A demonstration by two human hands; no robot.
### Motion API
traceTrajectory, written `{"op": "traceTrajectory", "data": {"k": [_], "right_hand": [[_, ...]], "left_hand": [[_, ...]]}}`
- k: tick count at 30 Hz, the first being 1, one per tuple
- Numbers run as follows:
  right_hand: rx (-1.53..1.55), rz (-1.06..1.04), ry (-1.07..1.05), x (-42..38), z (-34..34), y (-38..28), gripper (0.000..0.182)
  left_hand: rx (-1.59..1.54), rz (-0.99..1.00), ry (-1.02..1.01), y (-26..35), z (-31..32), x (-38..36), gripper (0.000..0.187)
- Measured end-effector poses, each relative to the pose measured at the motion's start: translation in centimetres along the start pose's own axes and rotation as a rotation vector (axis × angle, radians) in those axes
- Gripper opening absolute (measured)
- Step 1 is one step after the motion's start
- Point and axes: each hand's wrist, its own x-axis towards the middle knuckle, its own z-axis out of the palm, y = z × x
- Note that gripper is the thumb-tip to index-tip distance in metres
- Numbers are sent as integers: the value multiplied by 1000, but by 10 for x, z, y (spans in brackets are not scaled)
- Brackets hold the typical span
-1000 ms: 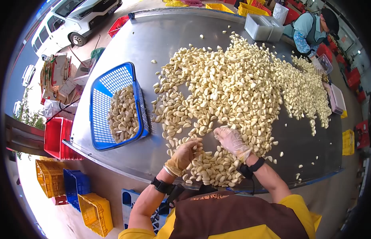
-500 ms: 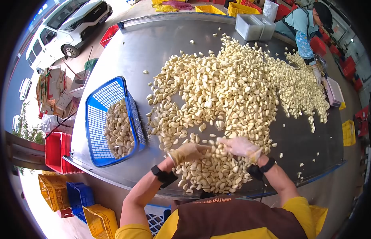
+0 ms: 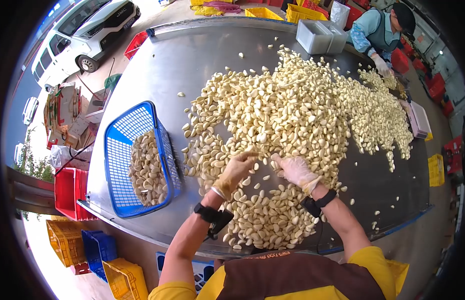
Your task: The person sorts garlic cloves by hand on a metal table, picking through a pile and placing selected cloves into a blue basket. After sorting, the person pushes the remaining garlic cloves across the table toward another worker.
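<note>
A large heap of peeled garlic cloves (image 3: pixel 292 110) spreads over the metal table (image 3: pixel 202 47). My left hand (image 3: pixel 237 171), in a thin glove, is over the near edge of the heap, its fingertips smeared by motion. Facing it, my gloved right hand (image 3: pixel 295 171) has its fingers bent together among the cloves; whether a clove is in them I cannot make out. Between my forearms lies a smaller pile of garlic cloves (image 3: pixel 270 220), with a few loose cloves just above it. Left of the heap, a blue basket (image 3: pixel 123 155) contains darker, brownish cloves (image 3: pixel 148 170).
Across the table at far right, a co-worker (image 3: pixel 380 37) reaches a gloved hand to the cloves. Clear plastic bins (image 3: pixel 320 37) stand on the far edge, and a pale box (image 3: pixel 417 119) on the right. Yellow crates (image 3: pixel 125 280) and a red crate (image 3: pixel 71 192) stand off the table's left side.
Both my hands have moved away from the near pile, the left one up and leftward. A gap now shows between pile and heap. The co-worker has straightened up and drawn the hand back.
</note>
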Motion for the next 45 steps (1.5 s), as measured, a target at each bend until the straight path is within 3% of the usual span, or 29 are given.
{"op": "traceTrajectory", "data": {"k": [1, 2, 3, 4, 5, 6, 8, 9, 10, 11, 12, 13, 15, 17, 18, 21, 23, 24, 25, 27, 29, 30, 33, 35, 36, 39, 40, 45], "right_hand": [[-56, 0, -38, -6, 6, 0, 41], [50, -73, 116, -10, 26, 14, 47], [-2, -58, 103, -11, 25, 14, 52], [107, -27, 113, -20, 27, 10, 56], [351, -104, 287, -23, 53, 13, 56], [454, -82, 279, -34, 34, -8, 47], [410, -166, 318, -42, 40, -30, 37], [131, -153, 384, -53, 21, -43, 38], [369, -147, 260, -56, 19, -39, 42], [616, -155, 123, -59, 14, -35, 45], [873, -51, 23, -67, 0, -32, 49], [1137, 44, -91, -76, -9, -27, 53], [1037, 29, -108, -72, 14, -4, 54], [1140, -320, 74, -73, 55, 4, 52], [1268, -142, -65, -94, 27, -15, 47], [1381, -11, -134, -97, 30, -17, 46], [1538, -46, -119, -102, 48, -22, 47], [1711, 85, -116, -119, 35, -36, 38], [1877, 226, -113, -127, 28, -43, 31], [1922, 163, -27, -109, 66, -43, 32], [1207, -23, 622, -99, 83, -50, 27], [1836, 378, 348, -116, 35, -68, 21], [2080, 232, 317, -107, 60, -45, 19], [1952, 206, 331, -107, 56, -46, 19], [1824, 182, 346, -109, 53, -46, 20], [1435, 105, 385, -114, 33, -46, 20], [1308, 83, 397, -117, 27, -47, 21], [696, -12, 407, -133, 10, -65, 22]], "left_hand": [[-97, -59, -84, -16, 4, -7, 27], [-104, -114, -79, -25, 12, -18, 31], [-100, -160, -76, -30, 18, -29, 35], [-50, -139, -112, -35, 24, -34, 40], [27, -127, -131, -44, 28, -33, 43], [78, -65, -188, -29, 33, -42, 45], [31, -40, -225, -39, 43, -39, 43], [148, -38, -168, -25, 49, -46, 40], [166, -29, -101, -15, 58, -54, 38], [159, -114, -114, -58, 40, -26, 28], [316, 152, -98, -29, 49, -60, 46], [398, 264, -57, -30, 48, -64, 42], [443, 222, -82, -18, 50, -75, 40], [427, 299, -125, -17, 60, -81, 40], [401, 355, -165, -19, 66, -85, 39], [272, 227, -85, -24, 79, -91, 39], [262, 182, -18, -77, 60, -56, 37], [275, 224, 47, -96, 57, -44, 37], [285, 266, 110, -74, 73, -58, 37], [285, 332, 112, -58, 89, -79, 39], [404, 451, 242, -72, 86, -73, 40], [402, 453, 248, -75, 83, -71, 40], [376, 527, 394, -88, 64, -56, 41], [541, 512, 260, -106, 52, -43, 39], [496, 437, 86, -89, 61, -56, 36], [508, 514, -244, -53, 84, -88, 30], [617, 440, -239, -72, 76, -75, 27], [659, 468, -274, -97, 69, -50, 26]]}}
